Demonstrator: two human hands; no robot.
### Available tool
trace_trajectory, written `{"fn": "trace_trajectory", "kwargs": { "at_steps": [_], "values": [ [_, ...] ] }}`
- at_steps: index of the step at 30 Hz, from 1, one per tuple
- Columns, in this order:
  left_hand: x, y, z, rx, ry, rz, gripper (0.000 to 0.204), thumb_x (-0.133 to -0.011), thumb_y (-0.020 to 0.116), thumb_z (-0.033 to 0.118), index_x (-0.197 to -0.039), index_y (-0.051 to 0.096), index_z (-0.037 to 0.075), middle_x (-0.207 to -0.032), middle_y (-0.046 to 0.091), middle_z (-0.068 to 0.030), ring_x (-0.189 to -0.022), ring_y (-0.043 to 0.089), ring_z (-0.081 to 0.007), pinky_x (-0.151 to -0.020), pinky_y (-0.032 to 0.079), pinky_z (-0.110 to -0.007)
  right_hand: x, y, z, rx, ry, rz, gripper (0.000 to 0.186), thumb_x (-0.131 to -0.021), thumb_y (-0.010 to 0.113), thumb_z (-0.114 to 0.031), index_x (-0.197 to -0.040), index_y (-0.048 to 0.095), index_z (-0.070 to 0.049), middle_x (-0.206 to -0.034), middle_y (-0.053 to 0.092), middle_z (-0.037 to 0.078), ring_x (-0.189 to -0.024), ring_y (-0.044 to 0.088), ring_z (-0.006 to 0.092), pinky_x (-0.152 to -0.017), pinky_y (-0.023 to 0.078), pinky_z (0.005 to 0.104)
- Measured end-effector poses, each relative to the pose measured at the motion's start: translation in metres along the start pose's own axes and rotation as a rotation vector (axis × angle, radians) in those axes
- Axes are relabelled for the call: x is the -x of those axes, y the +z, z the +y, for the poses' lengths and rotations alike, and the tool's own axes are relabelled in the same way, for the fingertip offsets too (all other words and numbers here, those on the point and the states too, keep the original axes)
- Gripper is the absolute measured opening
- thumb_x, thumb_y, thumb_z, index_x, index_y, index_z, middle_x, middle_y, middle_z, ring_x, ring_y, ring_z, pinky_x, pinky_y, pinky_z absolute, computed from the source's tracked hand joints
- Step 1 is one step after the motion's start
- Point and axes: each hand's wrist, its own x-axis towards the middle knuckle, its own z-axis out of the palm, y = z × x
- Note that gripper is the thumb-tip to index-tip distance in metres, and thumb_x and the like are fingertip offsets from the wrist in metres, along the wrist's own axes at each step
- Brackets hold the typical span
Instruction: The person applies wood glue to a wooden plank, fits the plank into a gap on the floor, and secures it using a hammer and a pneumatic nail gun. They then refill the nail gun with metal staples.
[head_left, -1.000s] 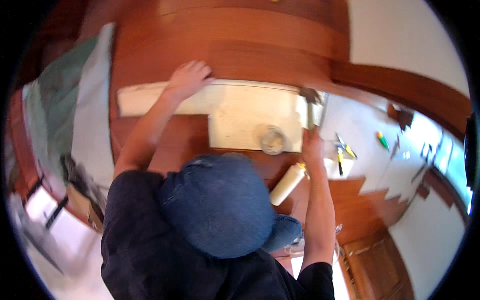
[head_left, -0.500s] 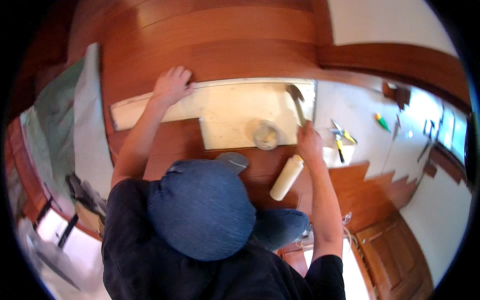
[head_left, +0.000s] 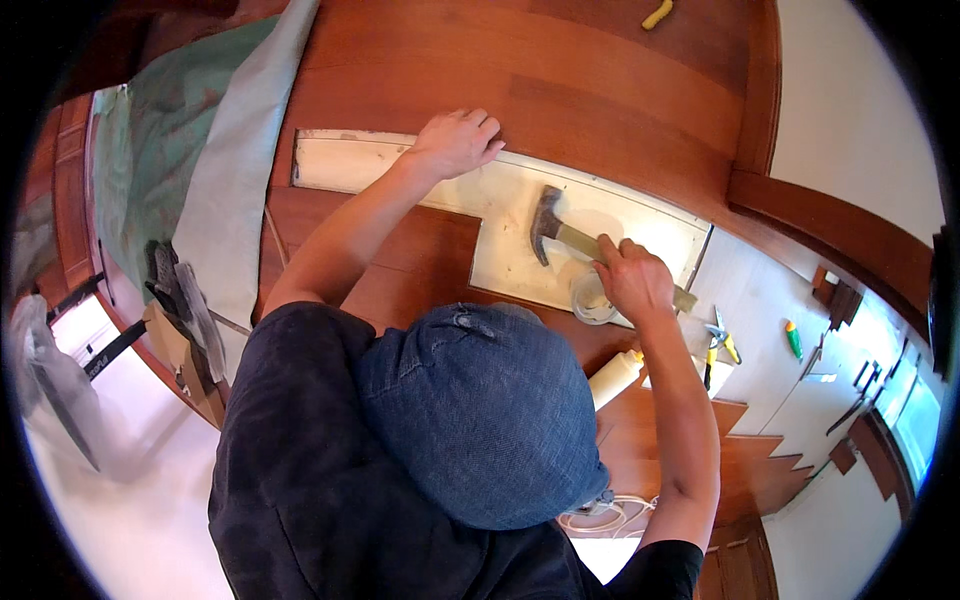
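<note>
My right hand [head_left: 638, 282] is closed around the handle of a claw hammer [head_left: 548, 222]. Its dark metal head is over the pale exposed strip [head_left: 515, 258] in the wooden floor. Just under that hand, partly covered by it, is a clear round container [head_left: 593, 300]. My left hand [head_left: 458, 143] lies at the strip's far edge, beside the reddish-brown boards [head_left: 600, 100], its fingers bent and slightly apart; nothing shows in it. Close to my right forearm lies a cream squeeze bottle [head_left: 616, 378], partly hidden by the blue cap.
Yellow-handled pliers [head_left: 722, 343] and a green-and-yellow tool [head_left: 793, 340] lie on the pale floor to the right. A grey-green sheet [head_left: 235, 190] covers the left side. A small yellow piece [head_left: 657, 14] lies at the far side. Stepped board ends [head_left: 765, 450] are at the right.
The view has turned and shifted. The hammer, upright at the strip's right end before, now lies across it with its head pointing left. My left hand still rests by the far edge.
</note>
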Motion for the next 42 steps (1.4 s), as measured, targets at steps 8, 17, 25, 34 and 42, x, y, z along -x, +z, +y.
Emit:
{"fn": "trace_trajectory", "kwargs": {
  "at_steps": [8,17,25,34,42],
  "values": [
    [-0.005,-0.009,-0.002,-0.031,0.101,-0.079,0.037,-0.099,0.054,0.045,-0.107,0.06,0.009,-0.112,0.061,-0.0128,-0.105,0.065,-0.0327,-0.083,0.057,-0.048,-0.044,0.004,0.003,-0.028,0.007,-0.049,0.035,-0.092,0.067,-0.034,-0.122,0.061,-0.017,-0.088,0.065,0.01,-0.081,0.07,0.03,-0.066,0.058,0.0426],
    [-0.008,0.005,-0.01,-0.02,0.163,0.029,0.034,-0.094,0.06,0.043,-0.1,0.059,0.01,-0.105,0.06,-0.0122,-0.099,0.066,-0.033,-0.077,0.059,-0.046,-0.032,0.021,0.007,-0.011,-0.17,-0.087,0.039,-0.095,0.062,-0.04,-0.13,0.06,-0.021,-0.093,0.065,0.01,-0.082,0.07,0.0312,-0.068,0.058,0.0448],
    [-0.011,0.011,-0.014,-0.022,0.204,0.084,0.033,-0.091,0.064,0.042,-0.097,0.058,0.01,-0.101,0.06,-0.0116,-0.091,0.067,-0.0321,-0.074,0.06,-0.045,-0.039,0.024,0.005,-0.056,0.026,-0.041,0.041,-0.095,0.062,-0.04,-0.132,0.06,-0.022,-0.092,0.066,0.009,-0.08,0.07,0.0309,-0.067,0.058,0.044],
    [-0.011,0.015,-0.022,0.021,0.258,0.098,0.029,-0.089,0.066,0.037,-0.093,0.058,0.01,-0.094,0.06,-0.0109,-0.085,0.067,-0.0317,-0.07,0.059,-0.045,-0.049,0.016,0.01,-0.059,0.048,-0.09,0.039,-0.095,0.063,-0.04,-0.13,0.059,-0.024,-0.096,0.066,0.009,-0.086,0.07,0.0316,-0.069,0.059,0.0453],
    [-0.006,-0.014,-0.023,0.333,0.149,-0.087,0.019,-0.091,0.063,0.025,-0.091,0.06,0.007,-0.092,0.064,-0.0148,-0.087,0.067,-0.0355,-0.078,0.056,-0.046,-0.035,0.037,0.011,-0.094,0.07,-0.003,0.042,-0.094,0.064,-0.04,-0.132,0.06,-0.024,-0.093,0.066,0.009,-0.083,0.07,0.0304,-0.068,0.059,0.0438]
  ]
}}
